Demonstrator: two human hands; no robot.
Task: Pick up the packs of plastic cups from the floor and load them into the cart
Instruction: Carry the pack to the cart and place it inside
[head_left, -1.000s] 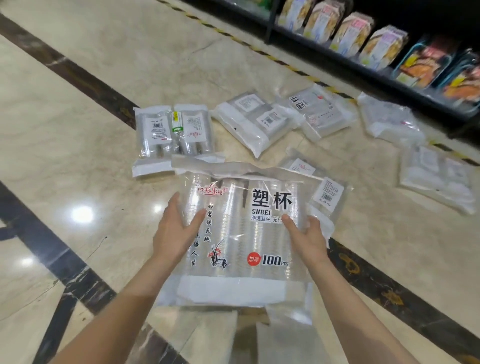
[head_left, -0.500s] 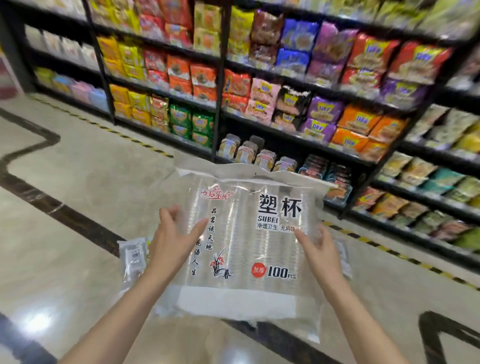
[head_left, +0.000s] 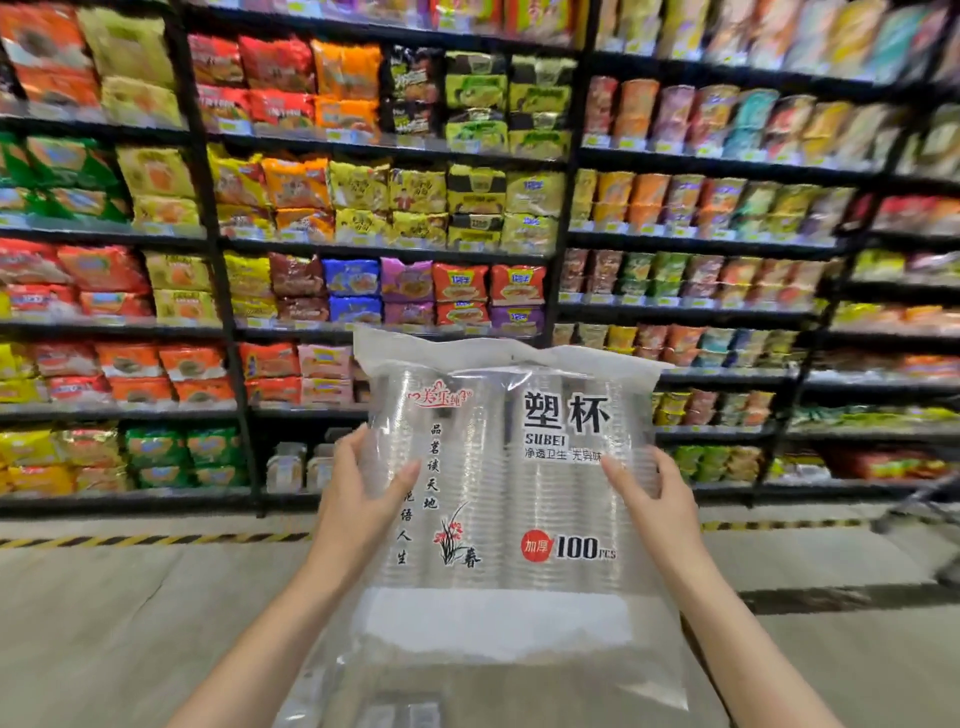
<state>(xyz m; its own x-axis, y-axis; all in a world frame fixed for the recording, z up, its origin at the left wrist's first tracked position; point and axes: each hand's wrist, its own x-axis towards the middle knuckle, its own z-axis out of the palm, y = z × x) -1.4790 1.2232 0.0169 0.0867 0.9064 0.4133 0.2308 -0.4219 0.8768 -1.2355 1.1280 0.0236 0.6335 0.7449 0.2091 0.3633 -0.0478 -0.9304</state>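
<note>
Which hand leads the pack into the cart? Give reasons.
Right, probably: the right hand grips the pack on the side nearer what looks like the cart; the left hand holds the far side.

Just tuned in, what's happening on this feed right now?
A person holds a clear plastic pack of disposable cups up in a store aisle, left hand gripping its left edge and right hand its right. Black shelves of snack packets fill the background. A metal cart frame shows at far right.
</note>
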